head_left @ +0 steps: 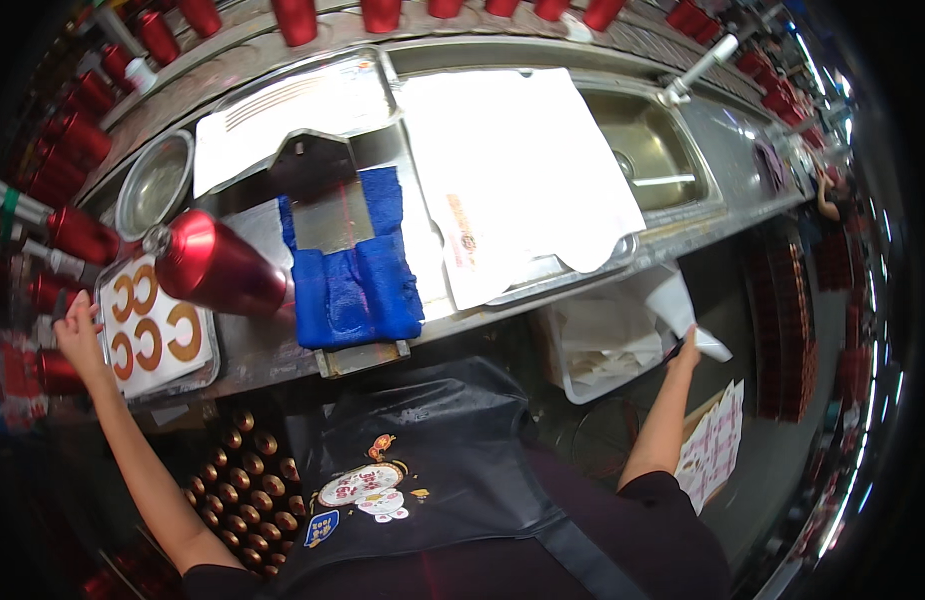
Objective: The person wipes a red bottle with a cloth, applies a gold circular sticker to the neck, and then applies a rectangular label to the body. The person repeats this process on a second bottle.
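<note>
At my right hand [688, 350], gripped by it: a white paper [671, 300]. Just right of my left hand [78, 335] (grip: I cannot tell): brown-C decal sheet [151, 325], then red bottle [228, 262].

The red bottle [228, 265] had a smooth, glossy metallic skin that caught the light before me. The blue cloth [358, 295] looked matt and rough, the sink [623, 120] satiny metal, the curled white sheet [678, 306] papery, the black apron [438, 405] leathery with a sheen.
</note>
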A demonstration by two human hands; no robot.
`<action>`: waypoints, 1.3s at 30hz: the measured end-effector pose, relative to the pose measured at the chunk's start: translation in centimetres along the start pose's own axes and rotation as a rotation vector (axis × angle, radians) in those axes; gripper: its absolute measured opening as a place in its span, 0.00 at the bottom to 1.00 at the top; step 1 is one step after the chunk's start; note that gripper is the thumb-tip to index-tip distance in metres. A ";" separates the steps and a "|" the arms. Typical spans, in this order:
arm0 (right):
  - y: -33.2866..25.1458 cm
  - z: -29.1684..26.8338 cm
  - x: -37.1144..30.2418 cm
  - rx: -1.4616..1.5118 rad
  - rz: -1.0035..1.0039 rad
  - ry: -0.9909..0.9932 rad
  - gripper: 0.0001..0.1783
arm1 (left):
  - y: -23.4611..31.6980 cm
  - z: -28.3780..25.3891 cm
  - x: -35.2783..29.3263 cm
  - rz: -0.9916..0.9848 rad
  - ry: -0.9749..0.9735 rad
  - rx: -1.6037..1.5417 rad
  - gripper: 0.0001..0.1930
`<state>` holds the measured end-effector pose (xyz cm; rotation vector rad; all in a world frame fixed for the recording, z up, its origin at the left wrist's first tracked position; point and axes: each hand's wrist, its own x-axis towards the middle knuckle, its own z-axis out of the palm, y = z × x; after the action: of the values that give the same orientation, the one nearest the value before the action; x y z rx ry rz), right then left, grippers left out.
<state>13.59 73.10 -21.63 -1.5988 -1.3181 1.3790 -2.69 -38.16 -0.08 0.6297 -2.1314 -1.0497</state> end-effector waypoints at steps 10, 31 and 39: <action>-15.2 13.8 -14.6 -0.096 -0.959 -0.306 0.17 | -5.8 -3.5 -5.1 -0.201 -0.044 0.640 0.26; -14.9 22.8 -49.7 -0.147 -0.872 -1.229 0.21 | -4.5 1.5 1.6 -0.353 -0.032 0.811 0.27; -14.0 17.2 -58.5 -0.137 -0.821 -1.622 0.21 | -2.5 1.1 -0.4 -0.049 0.051 0.913 0.12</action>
<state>-3.62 19.47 5.55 0.4915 -2.4605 1.9091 -2.87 -38.75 -2.77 1.0973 -2.4984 -0.0083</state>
